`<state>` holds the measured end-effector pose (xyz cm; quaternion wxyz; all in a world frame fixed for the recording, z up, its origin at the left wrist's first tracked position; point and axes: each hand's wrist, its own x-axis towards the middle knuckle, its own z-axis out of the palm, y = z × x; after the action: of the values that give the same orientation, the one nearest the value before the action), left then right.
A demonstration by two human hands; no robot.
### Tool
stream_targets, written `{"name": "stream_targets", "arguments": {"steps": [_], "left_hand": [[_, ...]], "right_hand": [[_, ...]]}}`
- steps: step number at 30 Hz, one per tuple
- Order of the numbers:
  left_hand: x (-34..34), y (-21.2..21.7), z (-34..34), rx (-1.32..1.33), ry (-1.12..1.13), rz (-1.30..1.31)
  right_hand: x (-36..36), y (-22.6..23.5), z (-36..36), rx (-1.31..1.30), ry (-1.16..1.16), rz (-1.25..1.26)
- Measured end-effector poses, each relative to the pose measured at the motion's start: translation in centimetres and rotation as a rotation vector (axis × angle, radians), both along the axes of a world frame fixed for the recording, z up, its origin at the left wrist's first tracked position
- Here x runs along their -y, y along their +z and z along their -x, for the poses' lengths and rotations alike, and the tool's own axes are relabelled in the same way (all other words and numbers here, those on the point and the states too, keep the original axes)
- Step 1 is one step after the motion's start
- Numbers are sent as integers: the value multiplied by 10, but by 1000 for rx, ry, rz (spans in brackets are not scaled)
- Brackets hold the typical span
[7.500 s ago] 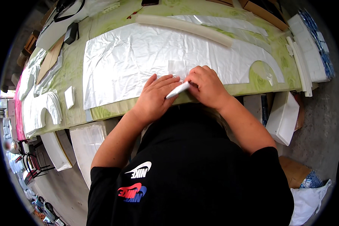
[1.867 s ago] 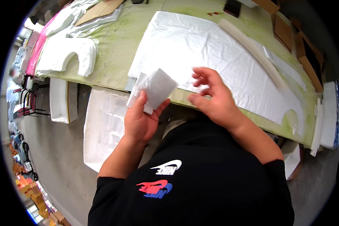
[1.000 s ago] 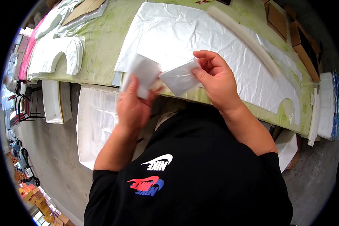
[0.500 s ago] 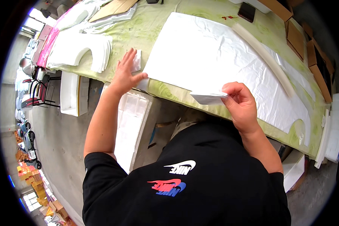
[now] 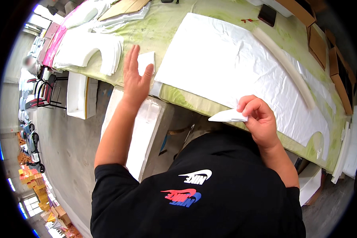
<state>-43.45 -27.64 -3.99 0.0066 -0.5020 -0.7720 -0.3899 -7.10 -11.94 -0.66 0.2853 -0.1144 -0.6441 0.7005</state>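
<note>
My left hand (image 5: 137, 79) is held up over the table's near edge, its fingers stretched upward, thumb apart, with nothing in it. Just behind it lies a small white folded piece (image 5: 146, 62) on the tablecloth. At the right, my right hand (image 5: 259, 119) pinches a small stack of thin white sheets (image 5: 229, 116) between thumb and fingers, their pointed end toward the left. A large white sheet (image 5: 226, 59), wrinkled and curved along its far side, covers the middle of the table under and beyond that hand.
A green patterned tablecloth (image 5: 174, 93) covers the table. Curved white cut pieces (image 5: 77, 49) are stacked at the left. A pale curved strip (image 5: 283, 67) lies on the large sheet; a phone (image 5: 267, 15) sits beyond. Cardboard boxes (image 5: 340, 79) line the right side, and a white foam box (image 5: 141, 139) stands below.
My left hand has lifted away from the small folded piece, uncovering more of it. My right hand has moved slightly down with the sheets, which now show tilted differently. The view has shifted a little.
</note>
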Motion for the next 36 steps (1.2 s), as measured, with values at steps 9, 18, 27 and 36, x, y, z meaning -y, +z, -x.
{"name": "stream_targets", "arguments": {"steps": [9, 18, 27, 36], "left_hand": [[-28, 21, -172, 1845, -889, 361], [-48, 28, -217, 1728, -246, 85], [-33, 34, -217, 1840, -400, 87], [-31, 30, -211, 1805, -398, 138]], "right_hand": [[-19, 35, 19, -72, 195, -214], [9, -6, -8, 148, -256, 142], [13, -14, -8, 236, -285, -90], [11, -15, -6, 158, -283, -156]]}}
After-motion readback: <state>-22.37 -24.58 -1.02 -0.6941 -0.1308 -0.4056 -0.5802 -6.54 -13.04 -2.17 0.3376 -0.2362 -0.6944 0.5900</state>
